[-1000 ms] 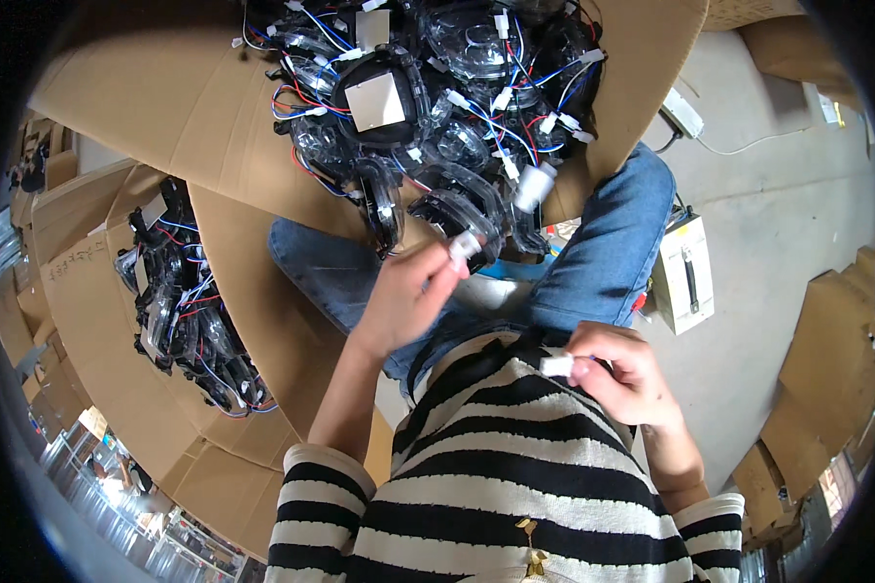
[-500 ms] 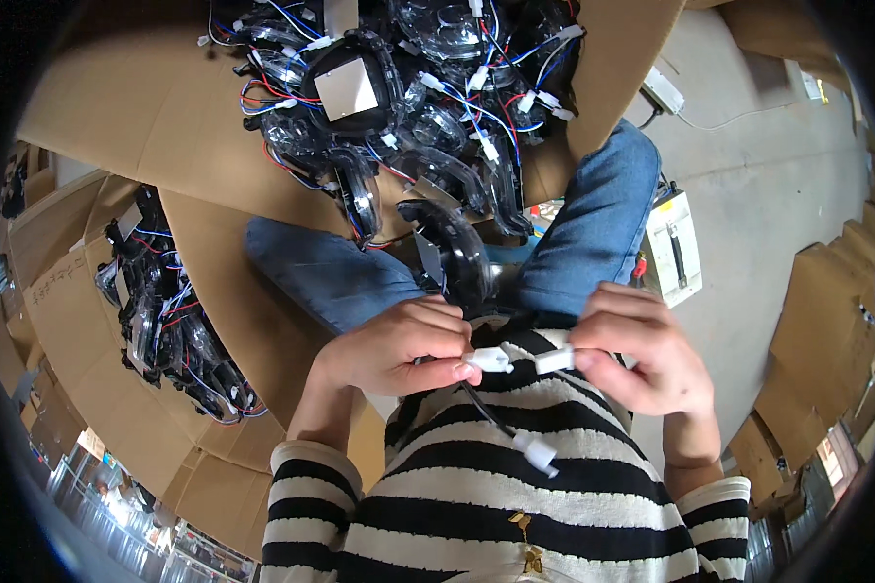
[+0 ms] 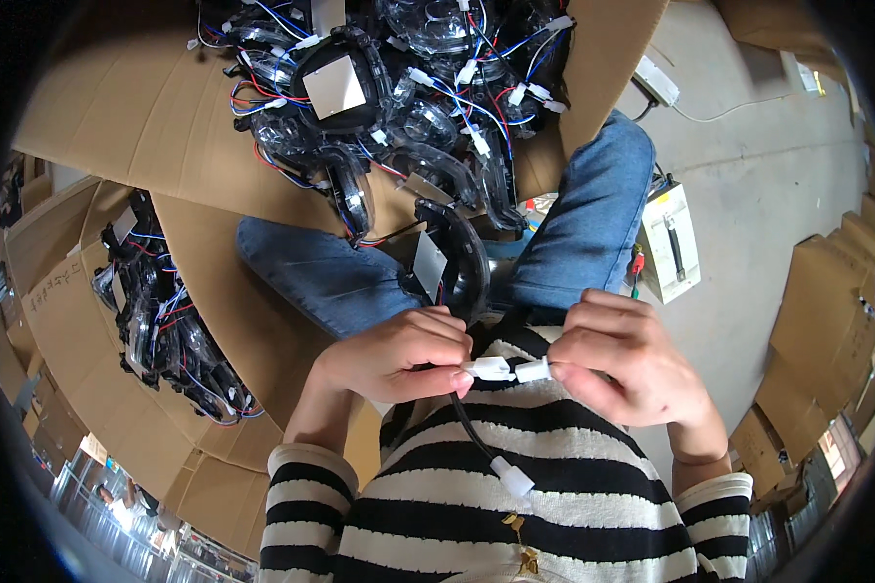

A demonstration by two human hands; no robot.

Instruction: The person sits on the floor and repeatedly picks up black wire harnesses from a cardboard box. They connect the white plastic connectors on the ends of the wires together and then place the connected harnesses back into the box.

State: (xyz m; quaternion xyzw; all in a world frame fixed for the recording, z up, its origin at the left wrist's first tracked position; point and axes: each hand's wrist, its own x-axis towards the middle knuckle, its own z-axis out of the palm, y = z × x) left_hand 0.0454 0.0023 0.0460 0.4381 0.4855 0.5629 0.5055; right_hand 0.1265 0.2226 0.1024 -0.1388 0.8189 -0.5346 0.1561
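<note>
My left hand [image 3: 394, 360] is closed, pinching a white plug connector [image 3: 488, 368] between thumb and fingertips. Facing it end to end, a second white connector [image 3: 532, 371] is gripped by the thumb and forefinger of my right hand [image 3: 624, 367]. Their tips nearly meet or just touch; which, I cannot tell. A black cable [image 3: 472, 428] hangs from beneath my left fingers and ends in another white plug [image 3: 512, 477] against the striped shirt. Beyond my hands, a black lamp with a clear cover [image 3: 465, 253] and a pale square plate [image 3: 429, 265] rests between my legs.
A large open cardboard box [image 3: 146, 117] ahead holds many similar black lamps [image 3: 428, 121] with coloured wires and white plugs. More lamps [image 3: 170, 321] fill a box at the left. On the floor at right stand a white device with a black handle [image 3: 673, 243] and a power strip [image 3: 657, 82].
My right hand has moved left, bringing its connector closer to the one in my left hand. The dangling plug has swung slightly left and down.
</note>
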